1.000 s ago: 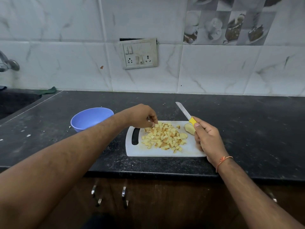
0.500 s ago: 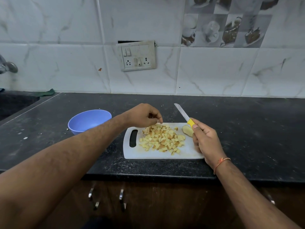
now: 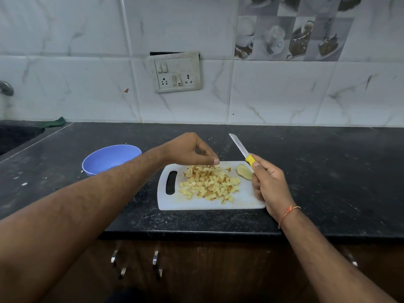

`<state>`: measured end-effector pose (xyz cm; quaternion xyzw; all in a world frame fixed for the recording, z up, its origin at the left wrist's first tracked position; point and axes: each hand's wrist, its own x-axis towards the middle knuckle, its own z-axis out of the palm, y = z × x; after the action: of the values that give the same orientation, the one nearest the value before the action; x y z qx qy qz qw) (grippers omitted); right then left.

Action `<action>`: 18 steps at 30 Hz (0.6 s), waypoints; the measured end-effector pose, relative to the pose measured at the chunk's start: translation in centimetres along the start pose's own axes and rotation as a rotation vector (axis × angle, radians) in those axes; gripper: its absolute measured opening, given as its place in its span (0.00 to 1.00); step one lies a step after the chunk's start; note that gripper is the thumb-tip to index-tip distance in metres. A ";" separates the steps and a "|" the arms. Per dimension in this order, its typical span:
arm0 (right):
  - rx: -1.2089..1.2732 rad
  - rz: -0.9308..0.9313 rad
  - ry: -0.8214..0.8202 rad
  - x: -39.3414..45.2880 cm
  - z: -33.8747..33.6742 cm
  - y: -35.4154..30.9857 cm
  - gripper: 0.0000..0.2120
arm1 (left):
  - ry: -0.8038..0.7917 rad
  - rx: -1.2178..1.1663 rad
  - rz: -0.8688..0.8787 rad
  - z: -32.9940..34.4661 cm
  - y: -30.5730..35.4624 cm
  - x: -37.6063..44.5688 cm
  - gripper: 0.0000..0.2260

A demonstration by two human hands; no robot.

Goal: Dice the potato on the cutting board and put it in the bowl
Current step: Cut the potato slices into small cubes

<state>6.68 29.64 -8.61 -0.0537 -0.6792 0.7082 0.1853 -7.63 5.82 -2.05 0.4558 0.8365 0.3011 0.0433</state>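
Matt white plastic cutting board, glossy blue plastic bowl, speckled black stone counter.

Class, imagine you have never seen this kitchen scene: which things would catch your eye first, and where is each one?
First, the pile of diced potato on the white cutting board at the counter's middle, with one uncut potato piece at its right edge. Next, the yellow-handled knife held blade-up in the right hand, while the left hand hovers over the dice. The blue bowl sits left of the board.

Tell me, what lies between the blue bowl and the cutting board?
In the head view, the left forearm crosses above that stretch; beneath it only black counter shows.
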 end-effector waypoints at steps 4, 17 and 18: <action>0.035 0.006 0.007 0.2 -0.2 0.1 0.16 | -0.019 0.047 0.025 1.5 0.6 1.3 0.09; 0.090 0.010 -0.003 0.5 -0.6 0.4 0.16 | -0.369 0.432 -0.081 5.7 5.1 7.1 0.12; 0.095 0.011 -0.005 0.5 -0.6 0.4 0.16 | -0.356 0.403 -0.092 5.6 5.1 7.2 0.11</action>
<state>6.32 30.36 -8.97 -0.0470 -0.6450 0.7407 0.1820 -6.10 16.17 -2.35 0.4623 0.8787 0.0416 0.1117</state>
